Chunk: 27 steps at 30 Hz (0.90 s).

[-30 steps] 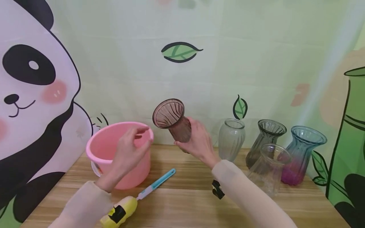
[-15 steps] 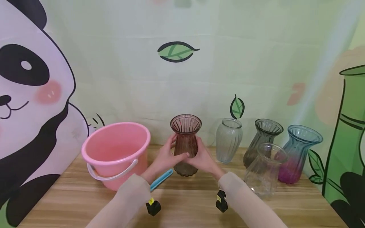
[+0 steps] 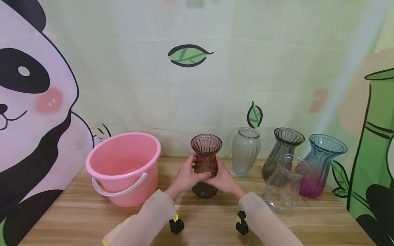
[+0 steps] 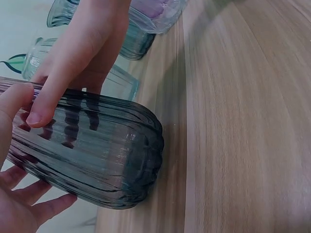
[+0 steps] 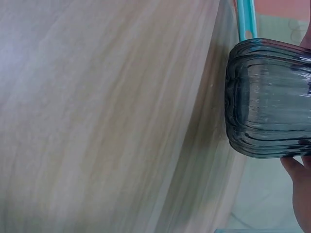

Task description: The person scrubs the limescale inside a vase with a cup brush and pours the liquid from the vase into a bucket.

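Both hands now wrap the brown ribbed vase (image 3: 205,164), left hand (image 3: 186,177) and right hand (image 3: 224,180) curled round its waist; a second ago it was tilted aloft, now it stands upright near the desk (image 3: 203,218) beside the pink bucket (image 3: 123,169); it looks nearly set down.

You had five glass vases (image 3: 206,160) (image 3: 245,151) (image 3: 284,150) (image 3: 284,182) (image 3: 323,165), one pink bucket (image 3: 123,167) and one table (image 3: 209,218) before you, with your two hands (image 3: 186,177) (image 3: 223,179) in view.
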Each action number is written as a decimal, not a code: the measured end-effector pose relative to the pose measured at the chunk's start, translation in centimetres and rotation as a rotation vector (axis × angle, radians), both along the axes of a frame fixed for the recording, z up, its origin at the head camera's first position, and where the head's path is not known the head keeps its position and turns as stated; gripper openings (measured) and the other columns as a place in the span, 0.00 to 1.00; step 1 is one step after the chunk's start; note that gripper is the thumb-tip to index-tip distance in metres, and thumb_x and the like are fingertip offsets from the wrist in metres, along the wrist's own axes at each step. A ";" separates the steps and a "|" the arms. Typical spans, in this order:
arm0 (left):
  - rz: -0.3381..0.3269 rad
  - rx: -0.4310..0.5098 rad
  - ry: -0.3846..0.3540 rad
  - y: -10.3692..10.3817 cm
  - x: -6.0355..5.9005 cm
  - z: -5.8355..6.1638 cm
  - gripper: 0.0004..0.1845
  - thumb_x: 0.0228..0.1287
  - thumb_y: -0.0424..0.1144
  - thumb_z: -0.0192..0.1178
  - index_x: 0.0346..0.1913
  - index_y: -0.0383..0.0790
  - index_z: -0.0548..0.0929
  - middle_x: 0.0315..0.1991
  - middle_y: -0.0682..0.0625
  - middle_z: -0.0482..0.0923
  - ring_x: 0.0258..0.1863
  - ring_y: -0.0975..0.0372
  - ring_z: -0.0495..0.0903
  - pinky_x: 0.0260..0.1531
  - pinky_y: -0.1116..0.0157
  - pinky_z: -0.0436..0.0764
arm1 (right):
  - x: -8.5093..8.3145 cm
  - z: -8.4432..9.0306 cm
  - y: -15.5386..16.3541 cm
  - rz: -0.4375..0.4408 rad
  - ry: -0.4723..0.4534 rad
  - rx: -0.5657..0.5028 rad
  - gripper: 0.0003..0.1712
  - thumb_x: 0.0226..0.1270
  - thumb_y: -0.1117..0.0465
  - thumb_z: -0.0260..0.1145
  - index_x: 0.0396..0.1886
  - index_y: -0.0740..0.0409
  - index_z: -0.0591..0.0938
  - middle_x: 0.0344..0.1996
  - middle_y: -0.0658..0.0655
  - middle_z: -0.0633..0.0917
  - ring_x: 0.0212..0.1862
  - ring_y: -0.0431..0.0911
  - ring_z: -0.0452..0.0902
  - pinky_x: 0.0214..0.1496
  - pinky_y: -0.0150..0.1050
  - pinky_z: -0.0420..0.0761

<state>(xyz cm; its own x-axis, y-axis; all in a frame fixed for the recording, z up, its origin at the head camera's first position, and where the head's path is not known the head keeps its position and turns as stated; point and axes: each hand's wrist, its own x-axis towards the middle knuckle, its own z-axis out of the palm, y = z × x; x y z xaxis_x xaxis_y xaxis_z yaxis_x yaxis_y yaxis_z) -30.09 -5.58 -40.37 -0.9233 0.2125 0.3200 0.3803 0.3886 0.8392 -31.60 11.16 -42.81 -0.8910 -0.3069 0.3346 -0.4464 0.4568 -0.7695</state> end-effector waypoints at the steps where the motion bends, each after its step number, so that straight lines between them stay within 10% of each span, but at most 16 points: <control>1: 0.005 -0.007 0.004 0.1 -0.1 -0.1 0.42 0.46 0.44 0.70 0.66 0.49 0.60 0.56 0.43 0.71 0.51 0.51 0.74 0.47 0.55 0.76 | -0.1 -0.1 0.1 0.002 0.007 -0.005 0.54 0.46 0.55 0.74 0.68 0.58 0.53 0.64 0.62 0.63 0.65 0.54 0.61 0.65 0.52 0.63; 16: 0.102 -0.127 0.019 0.6 -2.0 0.3 0.44 0.47 0.49 0.68 0.67 0.40 0.62 0.57 0.40 0.69 0.52 0.50 0.73 0.49 0.53 0.75 | -0.3 0.3 1.1 -0.018 0.026 0.044 0.52 0.55 0.54 0.68 0.72 0.57 0.47 0.66 0.64 0.61 0.66 0.58 0.59 0.62 0.56 0.64; 27: 0.240 -0.120 -0.065 -0.5 -4.0 0.0 0.38 0.49 0.51 0.67 0.61 0.40 0.63 0.58 0.43 0.72 0.53 0.51 0.74 0.50 0.53 0.74 | 1.6 -0.1 4.6 -0.103 0.184 0.156 0.24 0.60 0.62 0.64 0.57 0.62 0.72 0.53 0.60 0.77 0.55 0.55 0.72 0.56 0.51 0.72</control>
<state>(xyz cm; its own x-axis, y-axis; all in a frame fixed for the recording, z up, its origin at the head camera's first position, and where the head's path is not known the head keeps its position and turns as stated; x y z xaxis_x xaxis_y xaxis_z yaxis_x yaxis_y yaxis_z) -34.05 -6.08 -40.40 -0.9696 0.0184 0.2441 0.2124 0.5591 0.8014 -30.05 15.73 -42.92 -0.8489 -0.2784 0.4493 -0.5170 0.6140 -0.5964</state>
